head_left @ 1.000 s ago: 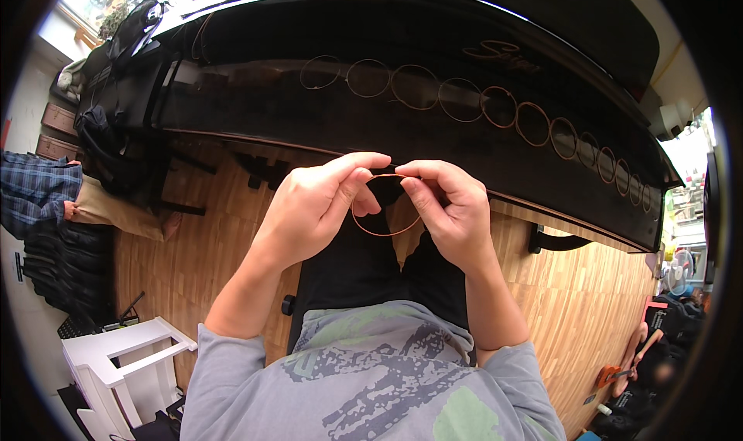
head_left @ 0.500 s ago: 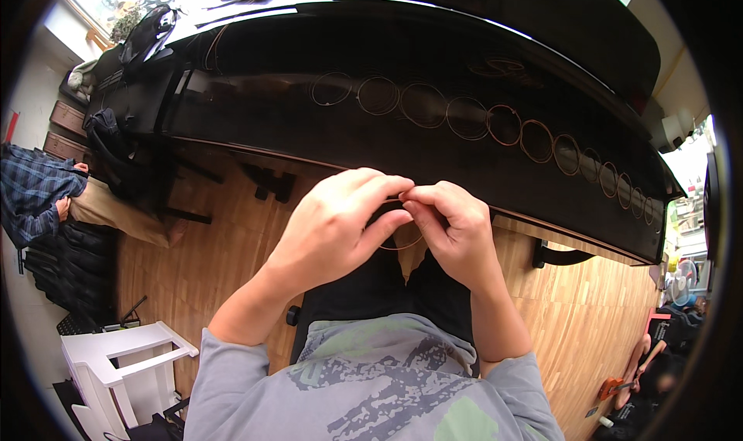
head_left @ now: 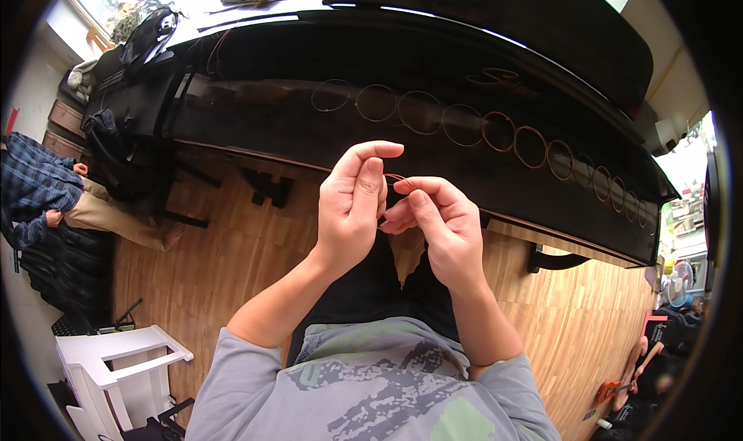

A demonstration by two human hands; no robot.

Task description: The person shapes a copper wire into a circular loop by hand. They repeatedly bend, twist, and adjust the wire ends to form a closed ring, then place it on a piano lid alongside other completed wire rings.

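Pale wood flooring point(head_left: 557, 309) spreads beneath both hands. Right thumb and forefinger pinch a copper-coloured wire coil point(head_left: 398, 178), which is between the two hands and mostly hidden; the right hand point(head_left: 439, 228) faces the left hand point(head_left: 353, 205), its forefinger curved above a raised thumb, though whether it grips the coil I cannot tell. Just beyond, a row of wire rings point(head_left: 514, 140) lies along a glossy black surface point(head_left: 255, 123).

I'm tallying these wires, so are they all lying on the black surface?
No, the right hand pinches copper-coloured wire between thumb and finger, apart from the rings in a row on the black surface.
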